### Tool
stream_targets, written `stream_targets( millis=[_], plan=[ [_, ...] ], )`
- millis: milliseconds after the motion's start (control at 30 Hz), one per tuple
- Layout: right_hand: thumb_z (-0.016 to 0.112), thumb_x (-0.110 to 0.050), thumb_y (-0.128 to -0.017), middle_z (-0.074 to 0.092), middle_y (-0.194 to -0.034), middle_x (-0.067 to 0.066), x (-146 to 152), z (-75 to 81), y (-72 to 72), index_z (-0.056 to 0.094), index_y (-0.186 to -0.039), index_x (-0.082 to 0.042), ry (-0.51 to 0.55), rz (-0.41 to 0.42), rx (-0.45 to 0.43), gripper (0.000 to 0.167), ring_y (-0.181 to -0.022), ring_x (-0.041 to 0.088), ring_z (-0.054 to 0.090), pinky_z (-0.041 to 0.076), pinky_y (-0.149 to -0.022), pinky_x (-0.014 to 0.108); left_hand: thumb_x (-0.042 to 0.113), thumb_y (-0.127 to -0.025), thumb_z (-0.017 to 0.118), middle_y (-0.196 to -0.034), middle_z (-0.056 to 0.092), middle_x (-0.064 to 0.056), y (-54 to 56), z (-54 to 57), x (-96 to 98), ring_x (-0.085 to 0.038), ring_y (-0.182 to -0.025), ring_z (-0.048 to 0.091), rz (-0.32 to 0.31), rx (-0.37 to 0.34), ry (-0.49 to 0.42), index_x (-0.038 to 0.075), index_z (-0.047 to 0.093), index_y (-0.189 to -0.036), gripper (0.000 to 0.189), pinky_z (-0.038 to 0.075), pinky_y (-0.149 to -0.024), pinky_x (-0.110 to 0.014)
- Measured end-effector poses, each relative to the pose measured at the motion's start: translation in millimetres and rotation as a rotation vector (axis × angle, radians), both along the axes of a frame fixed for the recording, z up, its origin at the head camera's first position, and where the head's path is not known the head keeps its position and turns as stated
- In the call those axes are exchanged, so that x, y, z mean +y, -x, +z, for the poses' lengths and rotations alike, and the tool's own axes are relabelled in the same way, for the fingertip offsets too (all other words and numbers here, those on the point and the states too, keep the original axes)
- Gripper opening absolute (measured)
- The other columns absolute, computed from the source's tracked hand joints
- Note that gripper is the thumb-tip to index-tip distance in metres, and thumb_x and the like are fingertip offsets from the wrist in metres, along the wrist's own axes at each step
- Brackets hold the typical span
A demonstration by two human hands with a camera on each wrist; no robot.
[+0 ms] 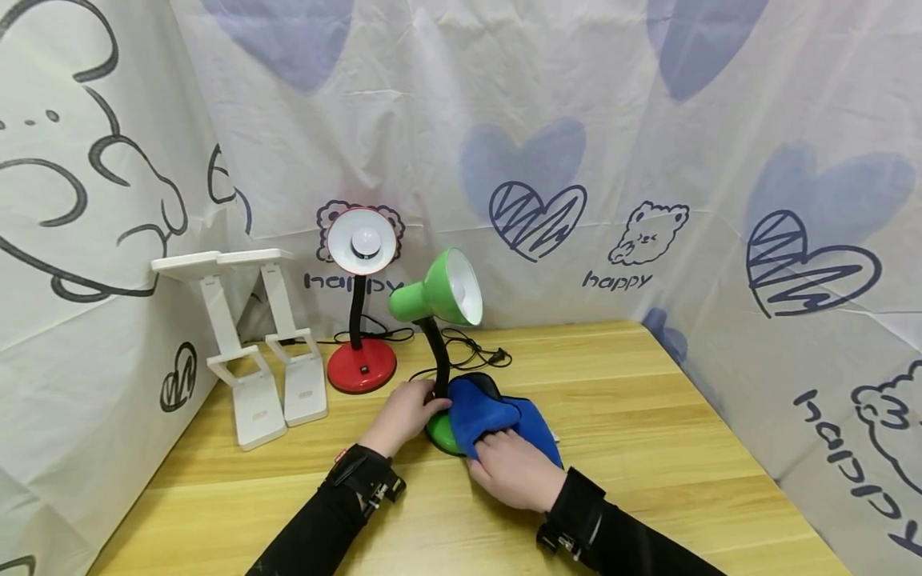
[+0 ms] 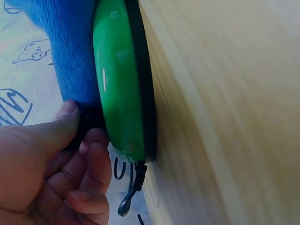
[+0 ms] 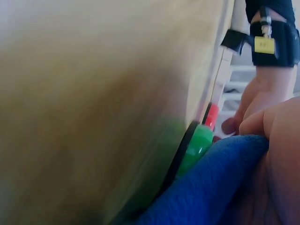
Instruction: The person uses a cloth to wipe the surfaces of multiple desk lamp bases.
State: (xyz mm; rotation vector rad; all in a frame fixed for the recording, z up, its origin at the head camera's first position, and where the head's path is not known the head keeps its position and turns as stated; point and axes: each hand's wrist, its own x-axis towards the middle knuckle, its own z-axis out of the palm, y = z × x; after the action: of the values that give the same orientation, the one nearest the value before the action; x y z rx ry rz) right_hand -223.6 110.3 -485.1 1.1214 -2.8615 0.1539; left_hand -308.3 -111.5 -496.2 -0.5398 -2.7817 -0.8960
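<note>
A green desk lamp (image 1: 425, 298) stands on the wooden table, its shade turned to the right. Low on its black neck, just above the round green base (image 2: 117, 84), my left hand (image 1: 406, 412) holds it between thumb and fingers. A blue cloth (image 1: 481, 416) lies over the right side of that base, covering much of it. My right hand (image 1: 517, 470) grips the cloth with curled fingers, some hidden in its folds. In the right wrist view the cloth (image 3: 206, 187) runs along the base's edge.
Left of the green lamp stands a red desk lamp (image 1: 362, 366) with its shade facing forward. Two white folding stands (image 1: 248, 388) are further left. A black cord with a plug (image 1: 497, 357) lies behind the green lamp. Printed white curtains (image 1: 446, 72) hang around the table.
</note>
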Motion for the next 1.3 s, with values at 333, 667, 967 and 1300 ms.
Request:
stream_targets(
  millis=[333, 667, 967, 1300],
  plan=[
    [0.037, -0.036, -0.104, 0.065, -0.107, 0.007, -10, -6.9, 53.4, 0.065, -0.113, -0.009, -0.007, -0.04, -0.016, 0.04, -0.104, 0.025, 0.06, 0.045, -0.092, 0.044, 0.04, -0.092, 0.064, -0.068, 0.056, 0.009, 0.6, -0.2, -0.3, -0.008, -0.061, 0.051, -0.024, 0.013, 0.012, 0.021, 0.063, -0.083, 0.022, 0.039, -0.057, -0.026],
    [0.034, -0.038, -0.104, 0.064, -0.112, 0.008, -22, -15.8, 90.5, 0.064, -0.119, -0.011, 0.009, -0.059, -0.032, 0.043, -0.107, 0.027, 0.058, 0.041, -0.096, 0.044, 0.036, -0.09, 0.068, -0.074, 0.06, 0.008, -0.5, 2.1, -0.6, -0.009, -0.066, 0.053, -0.019, 0.013, 0.007, 0.019, 0.065, -0.084, 0.018, 0.043, -0.063, -0.029],
    [0.042, -0.028, -0.102, 0.067, -0.097, 0.006, -18, -14.1, 60.5, 0.068, -0.092, -0.011, 0.046, 0.001, 0.089, 0.033, -0.099, 0.025, 0.061, 0.042, -0.095, 0.045, 0.038, -0.091, 0.066, -0.074, 0.06, 0.006, -1.5, 1.9, 1.7, -0.01, -0.066, 0.053, 0.0, 0.016, 0.024, 0.018, 0.064, -0.085, 0.021, 0.042, -0.061, -0.028],
    [0.045, -0.03, -0.1, 0.049, -0.066, -0.008, -10, 4.4, 10.3, 0.047, -0.066, -0.022, 0.035, 0.034, -0.015, 0.034, -0.067, 0.011, 0.053, 0.046, -0.074, 0.034, 0.038, -0.09, 0.067, -0.073, 0.06, 0.006, -3.1, 3.7, 3.2, -0.012, -0.065, 0.053, 0.019, 0.003, 0.002, 0.017, 0.064, -0.085, 0.022, 0.041, -0.059, -0.029]
  ],
)
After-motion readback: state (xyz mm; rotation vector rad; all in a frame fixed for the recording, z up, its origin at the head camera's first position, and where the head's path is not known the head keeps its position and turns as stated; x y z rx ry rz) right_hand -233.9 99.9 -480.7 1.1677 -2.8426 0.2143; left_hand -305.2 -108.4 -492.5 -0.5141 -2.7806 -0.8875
